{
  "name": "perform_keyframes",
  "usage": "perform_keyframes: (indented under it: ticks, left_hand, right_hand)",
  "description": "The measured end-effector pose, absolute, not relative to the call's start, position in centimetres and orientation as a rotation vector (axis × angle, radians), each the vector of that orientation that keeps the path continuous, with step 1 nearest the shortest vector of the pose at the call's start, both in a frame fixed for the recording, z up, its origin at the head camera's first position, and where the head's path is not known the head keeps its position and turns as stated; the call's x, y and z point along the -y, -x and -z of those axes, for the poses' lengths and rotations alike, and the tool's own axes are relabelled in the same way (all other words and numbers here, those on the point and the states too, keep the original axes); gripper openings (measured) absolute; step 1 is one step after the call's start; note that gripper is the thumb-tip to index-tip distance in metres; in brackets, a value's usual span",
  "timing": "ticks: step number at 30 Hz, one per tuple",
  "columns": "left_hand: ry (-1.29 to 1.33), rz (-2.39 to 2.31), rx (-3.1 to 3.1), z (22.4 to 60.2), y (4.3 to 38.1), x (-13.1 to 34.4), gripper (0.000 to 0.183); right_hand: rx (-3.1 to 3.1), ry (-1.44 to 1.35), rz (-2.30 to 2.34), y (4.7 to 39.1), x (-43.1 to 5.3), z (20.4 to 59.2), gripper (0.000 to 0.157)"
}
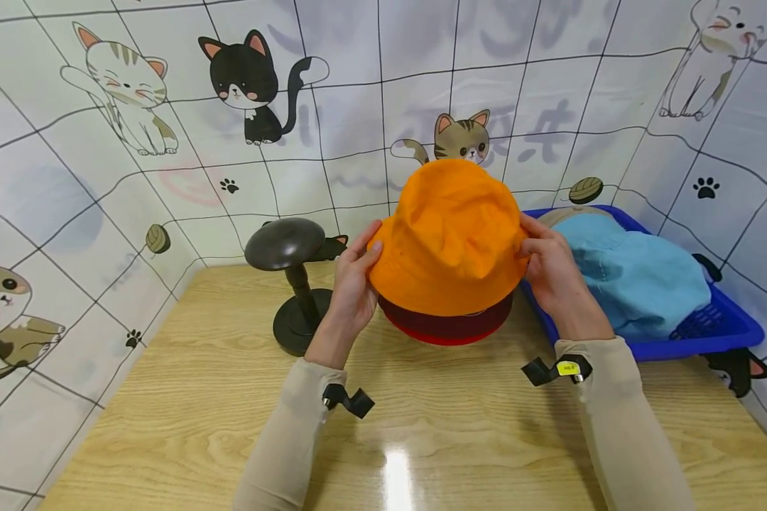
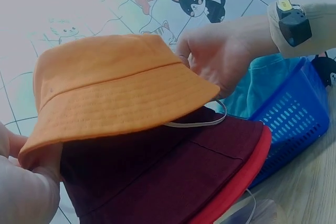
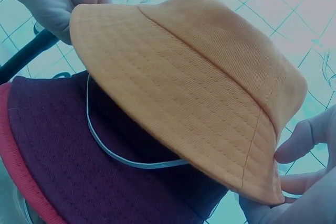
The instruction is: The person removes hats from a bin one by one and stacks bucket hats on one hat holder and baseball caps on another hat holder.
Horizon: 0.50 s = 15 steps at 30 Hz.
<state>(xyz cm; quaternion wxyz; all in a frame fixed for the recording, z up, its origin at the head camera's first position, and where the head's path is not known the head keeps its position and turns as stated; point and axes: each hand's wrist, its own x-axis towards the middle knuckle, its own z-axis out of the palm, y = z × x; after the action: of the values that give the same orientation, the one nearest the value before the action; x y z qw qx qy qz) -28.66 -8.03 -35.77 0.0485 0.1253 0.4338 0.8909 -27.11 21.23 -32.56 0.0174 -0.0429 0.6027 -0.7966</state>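
Observation:
An orange bucket hat [image 1: 454,234] is held by its brim between both hands. My left hand [image 1: 353,284] pinches the brim's left side, and my right hand [image 1: 552,273] pinches the right side. Directly below it sits a dark maroon bucket hat [image 2: 173,166], its crown covered by the orange one. A red brim [image 1: 447,340] shows beneath the maroon hat. From under the orange brim hangs a thin white elastic cord [image 3: 136,164], seen in both wrist views. How far the orange hat sits down over the maroon crown is hidden.
Left of the hats stands a black hat stand [image 1: 294,284] with a domed top and round base. At right, a blue plastic basket [image 1: 735,333] holds a light blue hat [image 1: 633,270] and something beige. The wooden table [image 1: 422,426] meets a cat-patterned wall covering [image 1: 358,106] behind.

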Motion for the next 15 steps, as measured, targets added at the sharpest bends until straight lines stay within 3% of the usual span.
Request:
perform_keyframes:
  ticks: [15]
  left_hand:
    - [-0.273, -2.694, -1.282, 36.44, 29.36, 8.01, 0.053]
  right_hand:
    - [-2.019, 0.001, 2.290, 27.50, -20.94, 32.82, 0.079]
